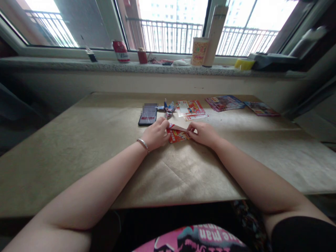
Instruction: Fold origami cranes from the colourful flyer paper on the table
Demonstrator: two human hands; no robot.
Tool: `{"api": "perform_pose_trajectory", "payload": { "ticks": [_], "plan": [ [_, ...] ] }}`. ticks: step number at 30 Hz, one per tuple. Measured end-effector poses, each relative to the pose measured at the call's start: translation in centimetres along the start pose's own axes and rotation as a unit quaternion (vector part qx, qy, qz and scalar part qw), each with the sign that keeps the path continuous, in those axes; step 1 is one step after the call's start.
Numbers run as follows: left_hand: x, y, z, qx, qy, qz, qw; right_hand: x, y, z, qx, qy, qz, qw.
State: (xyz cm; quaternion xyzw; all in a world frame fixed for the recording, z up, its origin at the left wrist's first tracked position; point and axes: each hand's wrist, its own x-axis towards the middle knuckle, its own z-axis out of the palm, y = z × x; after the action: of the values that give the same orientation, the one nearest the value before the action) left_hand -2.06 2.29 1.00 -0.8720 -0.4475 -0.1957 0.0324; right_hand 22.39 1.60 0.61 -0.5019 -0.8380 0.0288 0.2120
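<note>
A small folded piece of red printed paper (pixel 177 134) lies on the brown paper-covered table (pixel 78 147) between my hands. My left hand (pixel 155 133), with a silver bracelet at the wrist, has its fingers curled and pinches the paper's left edge. My right hand (pixel 203 133) pinches the paper's right end, fingers pressed together. Just beyond them lies a finished folded paper crane (pixel 168 108).
A dark phone (pixel 148 115) lies left of the crane. Printed leaflets (pixel 191 109) and more sheets (pixel 225 103), (pixel 261 109) sit at the table's far right. The windowsill (pixel 78 65) carries a red can (pixel 121 51), a cup (pixel 199 51) and other small items.
</note>
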Motion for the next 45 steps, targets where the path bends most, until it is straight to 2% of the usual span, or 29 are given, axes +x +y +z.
{"api": "perform_pose_trajectory", "payload": {
  "ticks": [2, 6, 10, 12, 15, 17, 19, 22, 27, 31, 36, 45],
  "plan": [
    [0.1, 0.2, -0.2, 0.006, 0.022, -0.005, 1.0, 0.0, 0.0, -0.1, -0.001, 0.002, 0.011, 1.0],
    [0.1, 0.5, -0.3, 0.02, -0.023, 0.076, 0.997, 0.1, 0.0, -0.1, -0.007, 0.008, 0.021, 1.0],
    [0.0, 0.3, 0.1, 0.025, -0.03, 0.102, 0.994, 0.1, 0.1, 0.0, -0.007, 0.012, 0.032, 0.999],
    [0.0, 0.0, 0.4, 0.01, -0.057, 0.132, 0.99, 0.1, 0.1, 0.1, -0.002, 0.02, 0.044, 0.999],
    [0.0, -0.4, 0.7, -0.021, -0.109, 0.159, 0.981, 0.1, 0.2, -0.1, -0.034, 0.071, 0.044, 0.996],
    [0.0, -0.4, 0.8, -0.033, -0.121, 0.152, 0.981, 0.0, 0.1, -0.6, -0.103, 0.091, -0.007, 0.991],
    [0.0, -0.4, 0.8, -0.036, -0.124, 0.147, 0.981, 0.0, -0.1, -1.2, -0.186, 0.07, -0.079, 0.977],
    [0.0, -0.4, 0.8, -0.037, -0.125, 0.147, 0.981, 0.1, -0.3, -1.7, -0.241, 0.039, -0.14, 0.959],
    [0.1, -0.4, 0.8, -0.039, -0.123, 0.148, 0.98, 0.5, 0.4, -0.9, -0.222, 0.01, -0.247, 0.943],
    [0.1, -0.6, 1.0, -0.043, -0.122, 0.153, 0.98, 0.7, 1.0, -0.1, -0.19, 0.041, -0.284, 0.939],
    [0.1, -0.8, 1.1, -0.049, -0.124, 0.158, 0.978, 0.7, 1.2, -0.1, -0.177, 0.016, -0.273, 0.946],
    [0.2, -0.1, 0.3, -0.057, -0.138, 0.141, 0.979, 0.4, 1.4, 0.2, -0.141, -0.044, -0.165, 0.975]
  ]
}}
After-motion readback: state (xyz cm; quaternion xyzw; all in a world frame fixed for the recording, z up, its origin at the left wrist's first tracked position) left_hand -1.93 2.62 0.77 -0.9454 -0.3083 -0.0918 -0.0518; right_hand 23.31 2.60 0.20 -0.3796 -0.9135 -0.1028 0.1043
